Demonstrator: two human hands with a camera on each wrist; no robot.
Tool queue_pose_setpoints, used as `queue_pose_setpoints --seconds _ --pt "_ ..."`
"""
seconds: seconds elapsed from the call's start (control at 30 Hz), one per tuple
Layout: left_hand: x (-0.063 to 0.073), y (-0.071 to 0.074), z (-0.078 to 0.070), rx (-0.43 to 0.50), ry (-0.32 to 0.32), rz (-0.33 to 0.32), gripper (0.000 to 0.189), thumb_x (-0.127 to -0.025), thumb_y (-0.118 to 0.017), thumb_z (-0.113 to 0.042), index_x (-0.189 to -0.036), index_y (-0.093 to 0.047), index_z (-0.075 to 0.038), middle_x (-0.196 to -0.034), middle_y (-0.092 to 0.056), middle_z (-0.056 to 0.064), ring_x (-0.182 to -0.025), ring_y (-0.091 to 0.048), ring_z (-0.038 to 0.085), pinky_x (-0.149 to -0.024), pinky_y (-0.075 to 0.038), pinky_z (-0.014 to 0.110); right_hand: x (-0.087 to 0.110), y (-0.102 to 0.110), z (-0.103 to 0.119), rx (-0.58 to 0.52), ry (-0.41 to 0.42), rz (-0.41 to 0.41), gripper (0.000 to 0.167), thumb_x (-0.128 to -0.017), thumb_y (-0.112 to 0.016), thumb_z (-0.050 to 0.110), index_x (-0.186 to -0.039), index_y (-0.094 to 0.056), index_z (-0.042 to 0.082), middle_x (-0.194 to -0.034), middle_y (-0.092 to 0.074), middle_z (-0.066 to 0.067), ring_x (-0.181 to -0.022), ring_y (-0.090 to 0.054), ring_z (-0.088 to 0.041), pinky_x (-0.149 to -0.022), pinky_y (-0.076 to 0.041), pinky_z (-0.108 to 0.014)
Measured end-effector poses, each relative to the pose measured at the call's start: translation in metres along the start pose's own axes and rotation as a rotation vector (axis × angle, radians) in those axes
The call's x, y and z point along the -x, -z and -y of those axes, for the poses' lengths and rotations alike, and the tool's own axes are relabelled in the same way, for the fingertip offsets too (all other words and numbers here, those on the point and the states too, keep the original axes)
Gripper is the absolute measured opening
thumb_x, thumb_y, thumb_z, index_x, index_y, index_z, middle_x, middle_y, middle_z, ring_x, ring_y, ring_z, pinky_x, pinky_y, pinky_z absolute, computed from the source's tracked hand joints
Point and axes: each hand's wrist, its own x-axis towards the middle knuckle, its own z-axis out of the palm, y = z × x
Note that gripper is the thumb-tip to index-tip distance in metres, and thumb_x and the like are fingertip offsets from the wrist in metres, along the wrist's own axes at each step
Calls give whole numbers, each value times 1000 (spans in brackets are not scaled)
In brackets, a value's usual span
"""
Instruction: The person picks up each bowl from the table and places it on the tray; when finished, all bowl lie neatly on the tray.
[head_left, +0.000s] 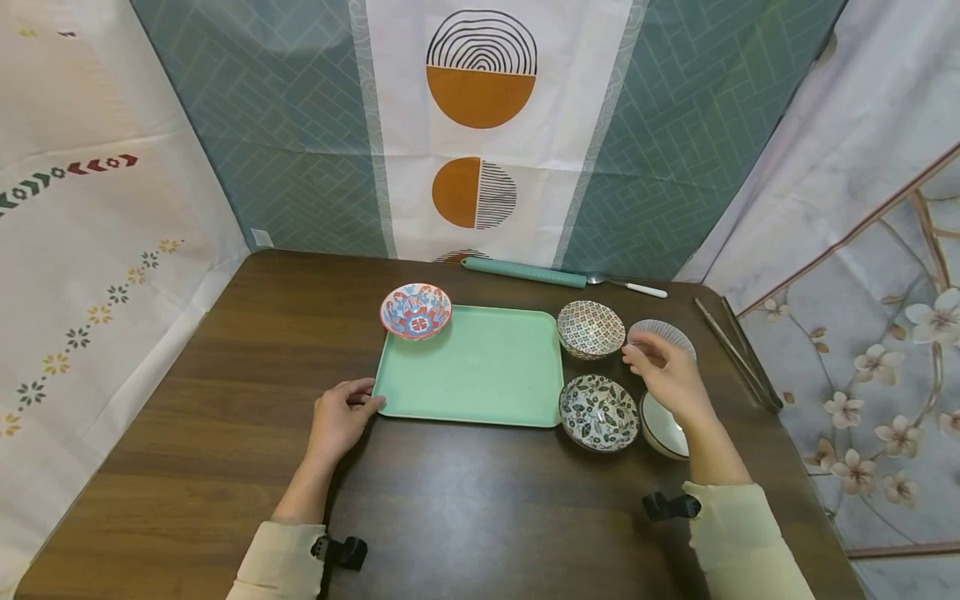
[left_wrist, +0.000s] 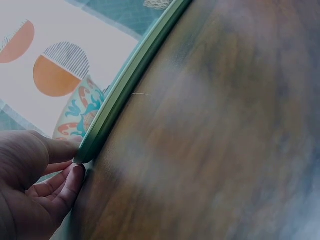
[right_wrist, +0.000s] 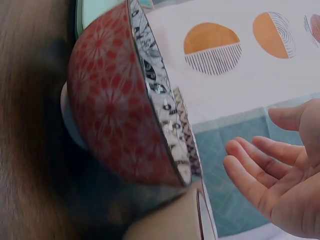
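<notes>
My left hand [head_left: 341,421] pinches the near left corner of a light green rectangular tray [head_left: 472,367], thumb above and fingers below its rim [left_wrist: 120,92]. A red-and-blue floral bowl [head_left: 416,312] stands on the tray's far left corner. My right hand [head_left: 666,375] hovers over the bowls at the right, fingers loosely extended and nothing in them. Nearest it are a small-checked bowl [head_left: 591,329] and a ribbed pale bowl [head_left: 667,330], partly hidden by the hand. Closer to me stand a leaf-patterned bowl [head_left: 598,412], red outside [right_wrist: 110,95], and a plain white bowl [head_left: 663,427].
Behind the tray lie a teal stick-like object [head_left: 525,272] and a white-handled utensil [head_left: 637,288]. Metal tongs [head_left: 738,354] lie near the table's right edge. A patterned cloth [head_left: 487,133] hangs behind the dark wooden table [head_left: 225,400].
</notes>
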Motion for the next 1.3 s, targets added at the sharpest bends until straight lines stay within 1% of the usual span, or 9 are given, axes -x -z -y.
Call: queue_pose_setpoints --seconds 0.07,0.17,0.37,0.47,0.67,0.77,0.97,1.03,1.3 --pt "0 0 0 -1 2 1 32 -87 -81 -8 -115 -73 6 -99 -72 17 -87 -71 27 -67 -50 13 3 4 -4 28 8 -25 45 -104 -60 25 -136 -57 -6 -117 -66 -27 -92 -64 1 -80 -52 -13" --pt "-1 -1 1 -2 6 3 32 -87 -80 -8 -115 -73 5 -98 -72 17 -87 -70 27 -68 -50 13 8 12 -10 100 25 -65 45 -104 -60 27 -136 -59 -5 -116 -67 -26 -98 -66 -8 -79 -48 -9" --pt "0 0 1 -2 6 4 32 -87 -80 -8 -115 -73 5 -98 -71 17 -87 -70 27 -68 -50 13 18 30 -26 224 62 -182 40 -102 -62 25 -130 -64 -4 -112 -70 -25 -86 -52 15 -74 -43 -6" --pt "0 0 0 -1 6 5 32 -87 -80 -8 -115 -73 5 -98 -71 17 -87 -70 27 -68 -50 12 23 39 -34 269 54 -221 39 -101 -63 24 -128 -64 -4 -112 -70 -26 -83 -49 17 -73 -42 -6" --pt "0 0 0 -4 5 7 32 -88 -80 -8 -116 -73 5 -98 -71 17 -87 -70 27 -68 -50 13 33 53 -50 348 12 -270 38 -100 -65 24 -125 -65 -5 -111 -70 -26 -91 -67 -25 -70 -41 -8" --pt "0 0 0 -5 5 8 32 -88 -80 -9 -116 -73 5 -98 -71 16 -87 -70 27 -68 -51 14 37 57 -58 370 -14 -269 36 -100 -66 25 -120 -67 -5 -108 -71 -26 -96 -68 -39 -69 -41 -9" --pt "0 1 1 -8 -1 6 32 -88 -80 -9 -116 -73 5 -98 -71 16 -88 -70 27 -69 -51 14 42 64 -75 442 -38 -224 35 -97 -69 28 -109 -70 -4 -99 -73 -22 -80 -65 -13 -65 -45 -19" --pt "1 1 1 -7 -1 6 32 -88 -80 -9 -116 -73 5 -98 -71 16 -88 -70 27 -69 -51 14 44 66 -81 460 -43 -175 37 -98 -68 30 -109 -70 -5 -97 -73 -22 -78 -64 -12 -63 -47 -24" --pt "1 1 1 -3 0 2 32 -88 -80 -9 -116 -73 5 -98 -71 16 -88 -70 26 -69 -51 15 50 71 -96 515 -37 -63 41 -100 -63 29 -107 -71 -10 -92 -72 -24 -82 -68 -38 -64 -51 -38"
